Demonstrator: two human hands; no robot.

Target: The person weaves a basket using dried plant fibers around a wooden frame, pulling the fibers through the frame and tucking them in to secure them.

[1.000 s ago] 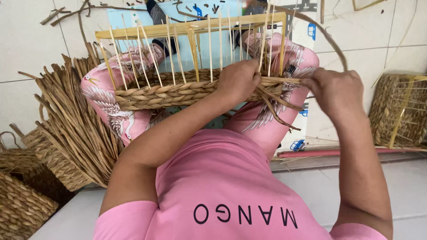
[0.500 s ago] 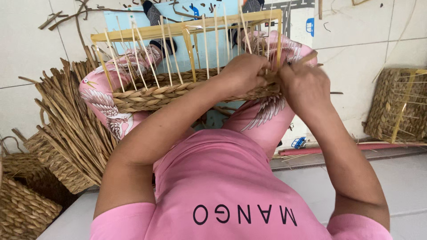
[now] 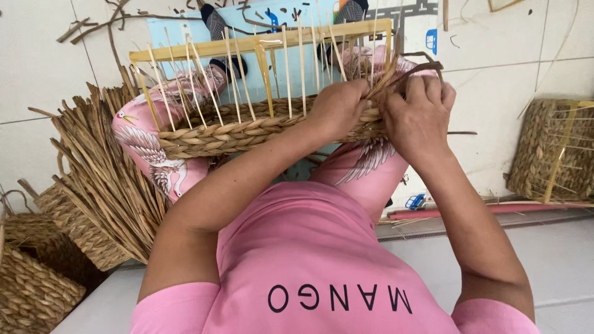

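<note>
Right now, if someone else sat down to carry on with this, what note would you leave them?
Left hand: closed in a grip on the woven band at the right end of the half-woven basket.
Right hand: closed on the loose weaving strands at that same corner.
The basket rests on the person's knees, its thin upright stakes tied to a yellow frame.
Done: a few braided rows at the bottom.
Left: the bare stakes above.
Spare fibre bundle lies to the left.
</note>
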